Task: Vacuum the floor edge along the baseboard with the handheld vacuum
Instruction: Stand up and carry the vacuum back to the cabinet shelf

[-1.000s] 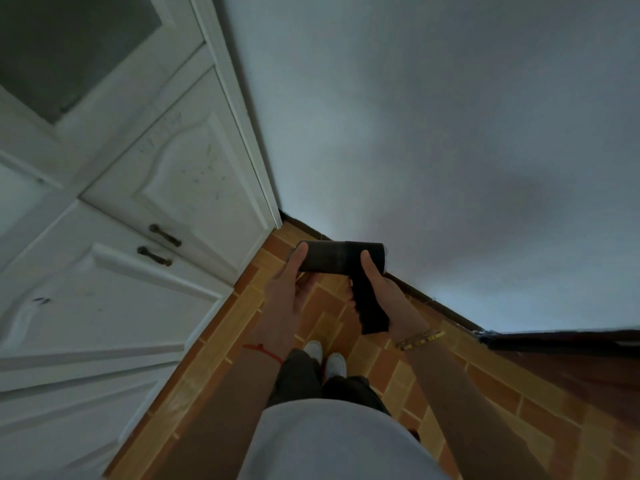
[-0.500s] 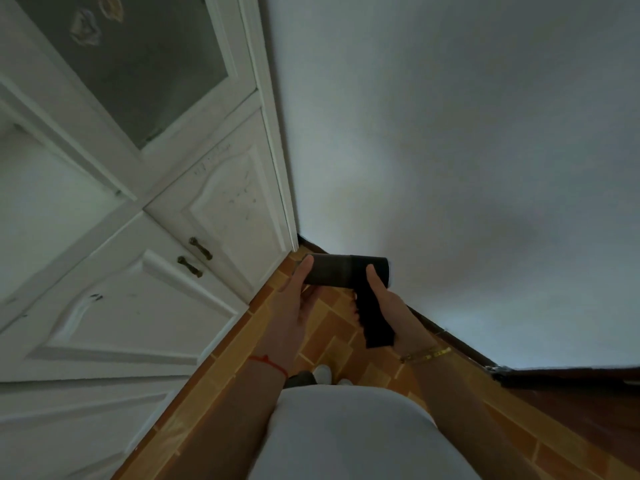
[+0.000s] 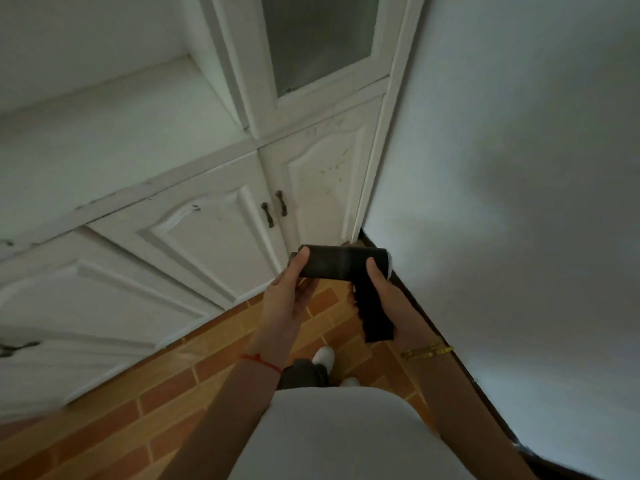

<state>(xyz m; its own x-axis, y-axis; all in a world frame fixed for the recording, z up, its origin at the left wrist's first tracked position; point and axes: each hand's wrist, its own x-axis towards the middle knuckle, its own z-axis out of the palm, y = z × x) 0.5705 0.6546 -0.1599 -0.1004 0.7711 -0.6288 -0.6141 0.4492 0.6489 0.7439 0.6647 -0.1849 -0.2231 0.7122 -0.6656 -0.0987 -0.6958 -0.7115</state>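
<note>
Both forearms reach forward from the bottom of the view, bare to the wrist, and the hands meet at about chest height. The left hand (image 3: 289,299) is turned palm inward, thumb laid up along the near end of the handheld vacuum (image 3: 341,264), fingers curled loosely beneath its barrel. The right hand (image 3: 388,303) wraps the grip that hangs below the barrel, thumb pointing up against the barrel's side. A red thread circles the left wrist; a gold bracelet sits on the right wrist. Both elbows are bent, arms angled inward.
</note>
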